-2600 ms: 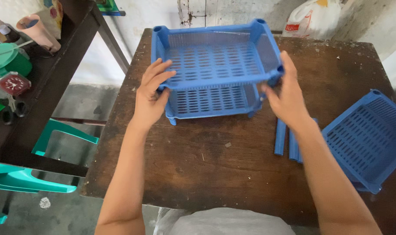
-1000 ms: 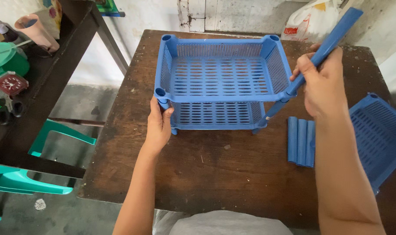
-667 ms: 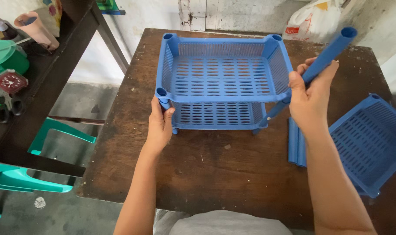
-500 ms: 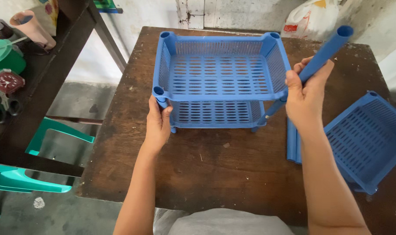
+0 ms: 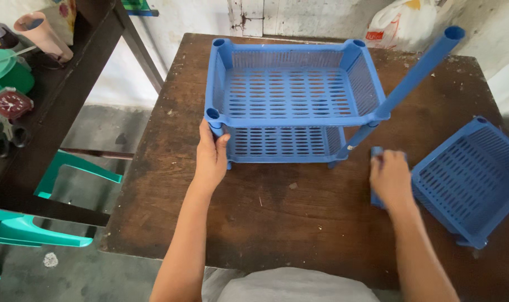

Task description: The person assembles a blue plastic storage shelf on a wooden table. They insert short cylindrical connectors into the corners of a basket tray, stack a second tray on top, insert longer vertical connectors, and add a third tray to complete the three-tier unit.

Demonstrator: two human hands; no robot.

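A blue plastic rack of two slotted trays stands on a dark wooden table. My left hand grips its near left corner post. A blue tube now stands in the rack's near right corner socket, leaning up to the right, with no hand on it. My right hand is down on the table, fingers on the loose blue tubes lying beside a third blue tray. Whether it has closed on a tube is hidden by the hand.
A dark side table at the left holds a green lid, a small red clock and a pink cup. A teal plastic chair stands below it. A white plastic bag lies beyond the table's far edge.
My right hand set the blue tube into the rack's near right corner, let go of it, and dropped to the loose tubes on the table. My left hand stayed on the left post.
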